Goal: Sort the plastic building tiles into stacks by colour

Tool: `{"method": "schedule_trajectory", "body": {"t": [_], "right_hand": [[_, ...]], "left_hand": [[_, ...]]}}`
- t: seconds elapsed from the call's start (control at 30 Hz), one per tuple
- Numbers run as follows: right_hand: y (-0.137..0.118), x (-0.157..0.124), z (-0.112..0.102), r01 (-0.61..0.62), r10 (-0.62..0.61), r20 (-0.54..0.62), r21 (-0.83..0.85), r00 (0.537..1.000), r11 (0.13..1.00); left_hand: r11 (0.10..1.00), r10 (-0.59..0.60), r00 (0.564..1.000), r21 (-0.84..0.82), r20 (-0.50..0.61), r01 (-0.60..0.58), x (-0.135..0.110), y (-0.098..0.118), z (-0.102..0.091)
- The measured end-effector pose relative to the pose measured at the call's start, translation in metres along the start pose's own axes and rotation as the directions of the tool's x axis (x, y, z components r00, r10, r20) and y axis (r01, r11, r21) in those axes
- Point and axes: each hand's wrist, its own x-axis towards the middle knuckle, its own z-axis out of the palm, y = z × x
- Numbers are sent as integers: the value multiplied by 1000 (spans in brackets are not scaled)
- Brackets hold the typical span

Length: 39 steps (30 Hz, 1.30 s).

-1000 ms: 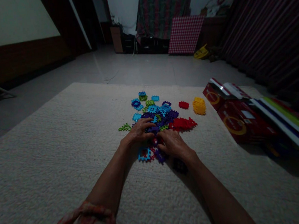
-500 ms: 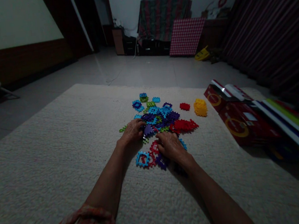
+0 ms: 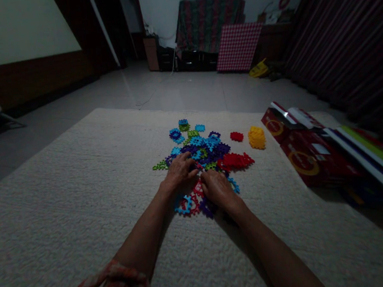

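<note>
My left hand (image 3: 180,169) is over the near left side of a pile of toothed plastic pieces (image 3: 217,150), mostly purple and blue. Its fingers are bent, the thumb stands apart from them, and I see nothing held between. Close to its fingertips is a small pinkish-red piece (image 3: 199,165). My right hand (image 3: 219,188) is just to the right with fingers curled together; whatever they hold is hidden. Below the hands lie a light blue square frame (image 3: 183,207), red pieces (image 3: 194,205) and a purple piece (image 3: 206,207). Green pieces (image 3: 160,165) lie left of my left hand.
Flat red pieces (image 3: 235,161) lie overlapping right of the pile. Beyond them are another red piece (image 3: 237,136) and a yellow stack (image 3: 256,137). An open dark red box (image 3: 318,158) stands at the right on the pale mat (image 3: 80,181), with books (image 3: 375,157) beside it.
My left hand has moved right, closer to my right hand, and now covers the purple piece seen beside it before. More green pieces show at its left. My right hand's fingers are curled in more.
</note>
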Motion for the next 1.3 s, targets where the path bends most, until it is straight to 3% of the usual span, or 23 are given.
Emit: {"method": "schedule_trajectory", "body": {"t": [0.3, 0.47, 0.63, 0.93, 1.03, 1.13, 1.2, 1.3], "right_hand": [[1, 1, 2, -11, 11, 5, -1, 1000, 1000], [4, 1, -2, -24, 22, 39, 45, 999, 999], [4, -5, -9, 23, -29, 45, 119, 999, 993], [0, -5, -4, 21, -26, 70, 77, 997, 997], [5, -4, -3, 71, -76, 30, 156, 997, 985], [13, 1, -5, 151, -143, -51, 347, 988, 926], [18, 5, -6, 213, -136, -187, 488, 973, 847], [24, 11, -6, 301, -41, -413, 587, 910, 752]], "left_hand": [[996, -58, 998, 66, 1, 57, -2, 2, 3], [999, 13, 1000, -30, -8, -14, -1, -11, 10], [988, 86, 994, -124, -62, -93, 3, -19, 3], [949, -12, 990, -313, -139, -33, 7, -15, -8], [925, -56, 985, -379, -163, -10, 8, -14, -12], [882, -95, 983, -472, -157, 10, 9, -11, -16], [831, -115, 988, -554, -98, 41, 9, -8, -19], [708, -126, 990, -694, 62, 133, 9, -1, -22]]}}
